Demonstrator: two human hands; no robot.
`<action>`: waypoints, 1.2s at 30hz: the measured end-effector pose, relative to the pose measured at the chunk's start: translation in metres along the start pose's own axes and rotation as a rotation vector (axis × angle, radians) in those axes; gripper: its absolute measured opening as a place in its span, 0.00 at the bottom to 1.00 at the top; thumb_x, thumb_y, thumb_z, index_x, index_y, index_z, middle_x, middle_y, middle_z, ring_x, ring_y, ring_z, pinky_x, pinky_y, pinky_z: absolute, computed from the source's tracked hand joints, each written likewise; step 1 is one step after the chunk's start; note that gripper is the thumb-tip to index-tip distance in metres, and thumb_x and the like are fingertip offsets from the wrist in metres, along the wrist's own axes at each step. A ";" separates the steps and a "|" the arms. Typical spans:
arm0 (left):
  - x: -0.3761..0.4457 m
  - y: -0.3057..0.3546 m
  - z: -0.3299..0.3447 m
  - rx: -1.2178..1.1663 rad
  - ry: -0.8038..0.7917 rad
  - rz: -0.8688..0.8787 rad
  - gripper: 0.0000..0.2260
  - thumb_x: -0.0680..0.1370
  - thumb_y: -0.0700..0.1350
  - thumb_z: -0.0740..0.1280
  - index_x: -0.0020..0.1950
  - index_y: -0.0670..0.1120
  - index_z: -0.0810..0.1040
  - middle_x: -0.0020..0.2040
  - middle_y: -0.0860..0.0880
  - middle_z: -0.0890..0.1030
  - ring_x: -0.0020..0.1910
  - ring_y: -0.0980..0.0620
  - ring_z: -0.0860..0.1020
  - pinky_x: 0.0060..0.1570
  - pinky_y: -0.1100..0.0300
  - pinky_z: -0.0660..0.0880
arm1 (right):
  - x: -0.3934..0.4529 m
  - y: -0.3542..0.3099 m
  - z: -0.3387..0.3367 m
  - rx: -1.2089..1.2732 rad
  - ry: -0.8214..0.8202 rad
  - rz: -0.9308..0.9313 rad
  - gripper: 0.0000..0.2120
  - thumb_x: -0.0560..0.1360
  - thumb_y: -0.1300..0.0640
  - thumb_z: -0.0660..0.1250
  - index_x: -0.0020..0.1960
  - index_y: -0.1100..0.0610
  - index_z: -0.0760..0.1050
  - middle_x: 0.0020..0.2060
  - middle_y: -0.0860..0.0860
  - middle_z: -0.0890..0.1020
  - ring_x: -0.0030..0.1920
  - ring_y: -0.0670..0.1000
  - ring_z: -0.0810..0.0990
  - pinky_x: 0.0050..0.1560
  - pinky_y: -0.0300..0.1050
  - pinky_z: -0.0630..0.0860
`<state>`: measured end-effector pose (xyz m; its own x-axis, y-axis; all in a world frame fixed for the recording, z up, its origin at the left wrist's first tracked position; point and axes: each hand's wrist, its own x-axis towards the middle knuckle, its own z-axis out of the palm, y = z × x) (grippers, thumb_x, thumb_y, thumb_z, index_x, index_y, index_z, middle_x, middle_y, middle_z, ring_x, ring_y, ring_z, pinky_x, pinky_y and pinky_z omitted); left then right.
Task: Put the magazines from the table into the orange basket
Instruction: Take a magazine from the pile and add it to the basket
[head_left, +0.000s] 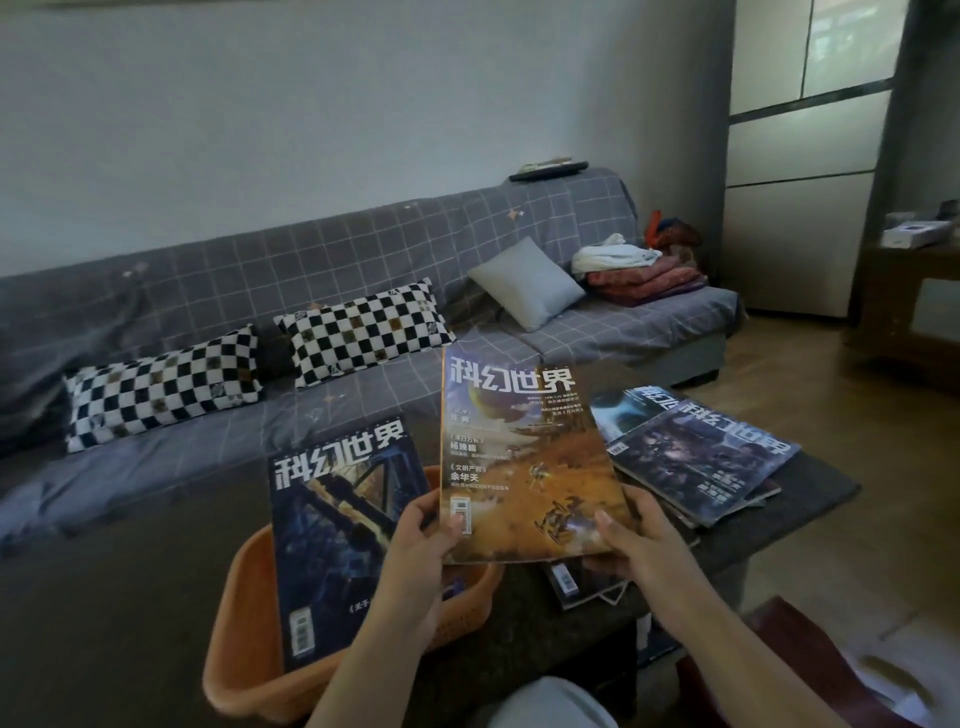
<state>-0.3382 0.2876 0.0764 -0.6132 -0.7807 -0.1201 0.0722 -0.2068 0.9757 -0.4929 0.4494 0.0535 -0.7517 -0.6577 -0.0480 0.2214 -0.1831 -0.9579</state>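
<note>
Both hands hold an orange-covered magazine (524, 462) upright in the air between the basket and the table. My left hand (423, 545) grips its lower left edge and my right hand (631, 540) its lower right corner. The orange basket (249, 613) stands on the floor at the lower left. A dark blue magazine (337, 530) stands upright inside it, leaning on the basket's far rim. A fanned stack of magazines (696, 457) lies on the dark table (810, 493) to the right. Another magazine (576, 582) lies on the table, partly hidden under my right hand.
A grey checked sofa (363, 260) fills the background, with two black-and-white checkered pillows (161, 387), a grey cushion (524, 283) and folded cloths (644, 280). A wooden cabinet (909, 301) stands at the right. A red object (769, 670) is at the lower right.
</note>
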 end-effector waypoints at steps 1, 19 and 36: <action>-0.003 0.004 -0.011 -0.010 0.033 0.015 0.09 0.80 0.37 0.63 0.58 0.48 0.74 0.51 0.45 0.83 0.49 0.45 0.81 0.44 0.50 0.78 | 0.000 0.000 0.012 -0.006 -0.043 -0.001 0.14 0.76 0.63 0.64 0.61 0.54 0.68 0.52 0.56 0.80 0.48 0.56 0.82 0.39 0.49 0.81; -0.013 -0.003 -0.142 0.372 0.542 0.080 0.08 0.78 0.43 0.67 0.54 0.54 0.74 0.48 0.55 0.82 0.43 0.56 0.81 0.37 0.61 0.76 | 0.041 0.040 0.152 -0.618 -0.301 0.029 0.14 0.75 0.58 0.66 0.54 0.47 0.63 0.45 0.44 0.76 0.42 0.40 0.74 0.40 0.39 0.71; -0.021 -0.001 -0.140 0.703 0.689 0.126 0.18 0.79 0.47 0.65 0.69 0.51 0.74 0.66 0.50 0.72 0.56 0.54 0.76 0.52 0.57 0.77 | 0.036 0.049 0.154 -0.861 -0.228 -0.106 0.26 0.75 0.55 0.65 0.72 0.56 0.63 0.67 0.52 0.71 0.66 0.51 0.70 0.62 0.44 0.68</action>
<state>-0.2157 0.2219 0.0522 -0.0257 -0.9913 0.1294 -0.5143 0.1241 0.8486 -0.4131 0.3040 0.0485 -0.5796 -0.8146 0.0226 -0.4541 0.2998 -0.8390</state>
